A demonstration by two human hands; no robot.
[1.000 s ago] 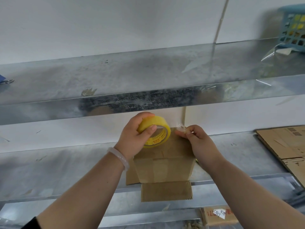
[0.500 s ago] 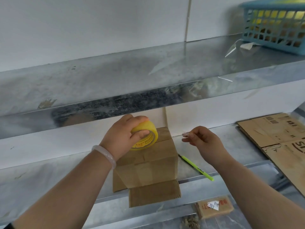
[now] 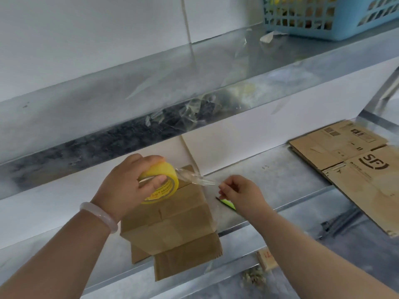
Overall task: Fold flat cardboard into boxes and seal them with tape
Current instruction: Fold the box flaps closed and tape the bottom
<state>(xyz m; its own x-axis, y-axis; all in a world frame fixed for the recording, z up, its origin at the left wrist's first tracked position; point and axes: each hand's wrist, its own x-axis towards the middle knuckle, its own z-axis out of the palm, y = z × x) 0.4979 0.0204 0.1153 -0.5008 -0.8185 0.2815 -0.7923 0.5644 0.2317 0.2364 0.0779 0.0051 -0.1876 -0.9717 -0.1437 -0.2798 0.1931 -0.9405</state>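
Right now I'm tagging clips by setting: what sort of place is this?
Probably a packing or shipping workspace: flat printed cardboard lies on a metal shelf; the left hand grips a tape roll over a half-folded box, the right hand pinches its strip.

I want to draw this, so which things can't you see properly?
All in the head view:
green pen: mostly hidden under the right hand.
blue basket: cut off by the top edge; contents blurred behind its mesh.
flat cardboard: runs off the right edge.
tape roll: print too small to read, partly covered by the left hand.
clear tape strip, pinched by the right hand: see-through, edges hard to trace.
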